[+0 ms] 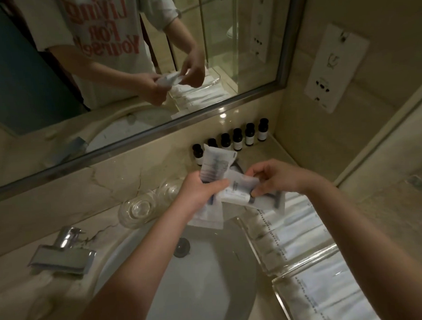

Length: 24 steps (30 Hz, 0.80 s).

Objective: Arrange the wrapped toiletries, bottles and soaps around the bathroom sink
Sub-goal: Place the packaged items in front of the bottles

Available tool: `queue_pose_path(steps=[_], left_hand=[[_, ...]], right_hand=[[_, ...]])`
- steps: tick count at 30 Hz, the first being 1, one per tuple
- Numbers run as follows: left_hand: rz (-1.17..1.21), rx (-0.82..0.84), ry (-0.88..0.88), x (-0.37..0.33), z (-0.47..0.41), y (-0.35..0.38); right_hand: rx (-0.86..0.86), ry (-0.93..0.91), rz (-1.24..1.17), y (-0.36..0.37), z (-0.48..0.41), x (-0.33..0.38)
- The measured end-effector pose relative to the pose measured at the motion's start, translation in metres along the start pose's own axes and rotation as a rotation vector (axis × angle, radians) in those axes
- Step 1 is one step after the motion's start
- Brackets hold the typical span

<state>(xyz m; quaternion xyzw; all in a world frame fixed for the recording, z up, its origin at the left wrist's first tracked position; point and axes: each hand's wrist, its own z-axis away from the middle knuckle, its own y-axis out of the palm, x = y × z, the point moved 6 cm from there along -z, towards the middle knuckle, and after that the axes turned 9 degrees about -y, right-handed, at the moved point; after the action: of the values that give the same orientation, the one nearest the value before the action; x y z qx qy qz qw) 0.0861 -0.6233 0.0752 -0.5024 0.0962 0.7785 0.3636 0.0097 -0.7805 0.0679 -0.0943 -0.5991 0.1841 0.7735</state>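
My left hand point(202, 192) grips a bunch of white wrapped toiletry packets point(215, 168) above the back rim of the sink point(178, 285). My right hand point(275, 178) pinches one packet point(239, 189) from that bunch, fingers curled on its right end. Several small dark bottles point(238, 139) with white labels stand in a row against the wall under the mirror. More wrapped packets point(300, 231) lie side by side in a clear tray point(255, 248) to the right of the sink, with a second clear tray point(312, 299) of packets nearer to me.
Two clear glasses point(139, 210) stand upside down behind the sink on the left. A chrome tap point(62, 253) sits at the left of the basin. The mirror point(125, 66) spans the wall; a socket panel point(335, 68) is on the right wall.
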Motion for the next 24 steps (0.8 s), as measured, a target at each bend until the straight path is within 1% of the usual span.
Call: queue_pose_path(steps=[2,3,4,5,6,7,8,9,10,11,13,14,15,17,20,22,24], left_hand=[[0.030,-0.030,-0.018,0.003,0.001,0.003],[0.073,-0.060,-0.025,0.004,0.001,0.002],[0.134,-0.098,-0.026,0.005,0.001,-0.001],[0.207,-0.139,-0.022,0.007,0.001,-0.005],[0.283,-0.180,-0.008,0.008,0.001,-0.010],[0.358,-0.214,0.014,0.008,0.001,-0.014],[0.433,-0.241,0.038,0.007,0.003,-0.016],[0.507,-0.259,0.054,0.007,0.005,-0.016],[0.568,-0.272,0.061,0.006,0.007,-0.014],[0.608,-0.280,0.061,0.006,0.009,-0.010],[0.622,-0.282,0.043,0.009,0.011,0.002],[0.601,-0.282,0.031,0.012,0.012,0.009],[0.569,-0.280,0.019,0.016,0.012,0.015],[0.506,-0.280,-0.015,0.023,0.013,0.025],[0.418,-0.281,-0.071,0.032,0.010,0.029],[0.373,-0.257,-0.076,0.036,0.006,0.026],[0.342,-0.251,-0.072,0.037,0.000,0.020]], right_hand=[[-0.007,-0.007,0.031,0.004,-0.001,0.003],[-0.060,-0.022,0.060,0.003,-0.001,0.004],[-0.170,-0.052,0.092,-0.001,0.001,0.005],[-0.341,-0.093,0.100,-0.006,0.005,0.005],[-0.557,-0.135,0.048,-0.011,0.013,0.005],[-0.785,-0.154,-0.068,-0.013,0.025,0.000],[-0.971,-0.136,-0.205,-0.009,0.035,-0.010],[-1.070,-0.077,-0.333,0.001,0.040,-0.021],[-1.060,-0.025,-0.472,0.017,0.038,-0.030],[-0.970,0.002,-0.633,0.035,0.032,-0.036],[-0.743,-0.013,-0.930,0.063,0.017,-0.030],[-0.678,-0.053,-1.007,0.068,0.012,-0.023],[-0.661,-0.094,-1.043,0.068,0.010,-0.017],[-0.734,-0.123,-1.039,0.059,0.007,-0.014],[-0.807,-0.089,-0.952,0.046,0.008,-0.018],[-0.804,-0.041,-0.844,0.029,0.010,-0.026],[-0.791,0.024,-0.669,0.002,0.011,-0.037]])
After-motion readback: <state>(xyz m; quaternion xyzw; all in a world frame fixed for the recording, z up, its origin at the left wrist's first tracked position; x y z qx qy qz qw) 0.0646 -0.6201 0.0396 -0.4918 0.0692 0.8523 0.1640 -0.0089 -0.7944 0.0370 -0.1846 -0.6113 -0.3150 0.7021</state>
